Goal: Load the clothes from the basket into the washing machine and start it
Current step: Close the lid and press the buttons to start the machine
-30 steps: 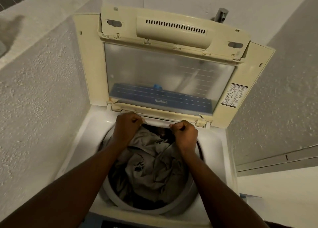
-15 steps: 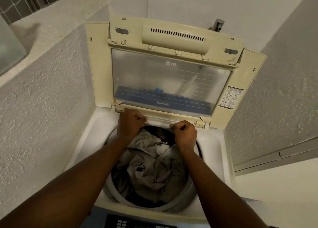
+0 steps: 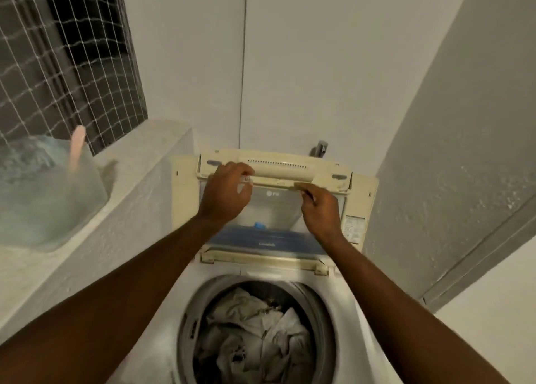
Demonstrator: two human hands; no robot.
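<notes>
Fingers (image 3: 242, 169) of the left hand (image 3: 226, 193) and right hand (image 3: 320, 209) curl around the handle (image 3: 278, 170) of the upright lid (image 3: 359, 198).

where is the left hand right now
Head view, left of centre: the left hand grips the top handle of the raised lid, just left of the right hand.

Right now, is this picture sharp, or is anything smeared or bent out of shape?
Head view: dim, warm light; the plastic tub on the ledge is smeared by motion; the left hand and right hand at the lid look soft; the clothes read fairly clearly; wall edges lean from the wide lens.
</notes>
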